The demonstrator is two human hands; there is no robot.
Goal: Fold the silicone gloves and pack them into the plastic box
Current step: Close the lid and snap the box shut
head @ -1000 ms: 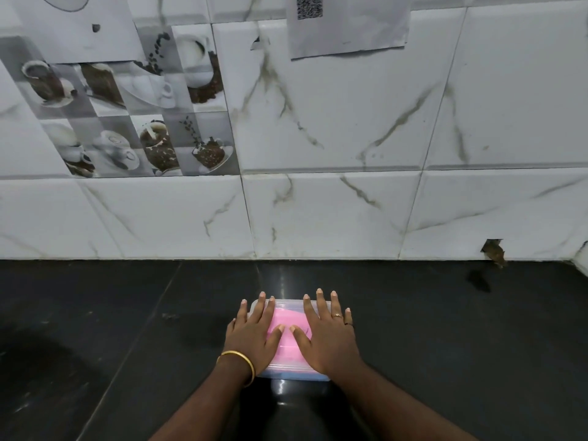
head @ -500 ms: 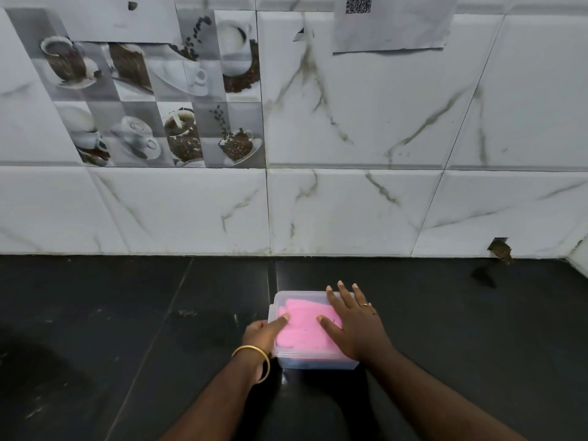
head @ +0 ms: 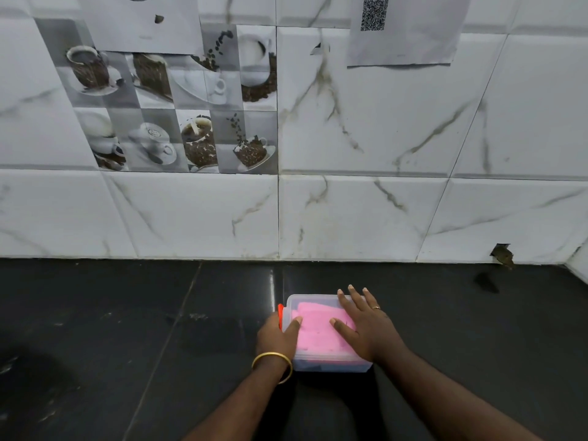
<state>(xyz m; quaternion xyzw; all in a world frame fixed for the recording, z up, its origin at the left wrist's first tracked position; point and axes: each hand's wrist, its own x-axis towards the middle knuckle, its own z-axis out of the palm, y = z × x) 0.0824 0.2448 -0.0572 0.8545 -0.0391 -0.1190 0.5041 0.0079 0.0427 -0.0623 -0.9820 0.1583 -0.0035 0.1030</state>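
Black counter [head: 133, 345], bare on the left side. White marble-look wall tiles [head: 366, 211] behind it, with a coffee-cup picture tile [head: 178, 116] upper left and a QR-code sheet [head: 401, 30] taped up on the right.

Left hand [head: 277, 337] is at the left end of the plastic box [head: 331, 366], fingers curled around that end, thumb lying on top of the lid. An orange latch [head: 280, 316] shows at that end, just above the hand. Whether the fingers are squeezing it or only resting there, can't tell. Gold bangle [head: 273, 364] on the left wrist.

The box is clear, rectangular, sitting flat on the counter near centre, well apart from the wall. Lid is on. Pink silicone gloves [head: 318, 329] are inside, folded flat, filling most of the visible footprint; how many layers, can't tell through the lid.

Right hand [head: 366, 326] lies flat on the right half of the lid, palm down, fingers spread and extended, gripping nothing. Ring [head: 376, 307] on one finger.

Far right: a chipped hole in the wall tile [head: 502, 254] at counter level.
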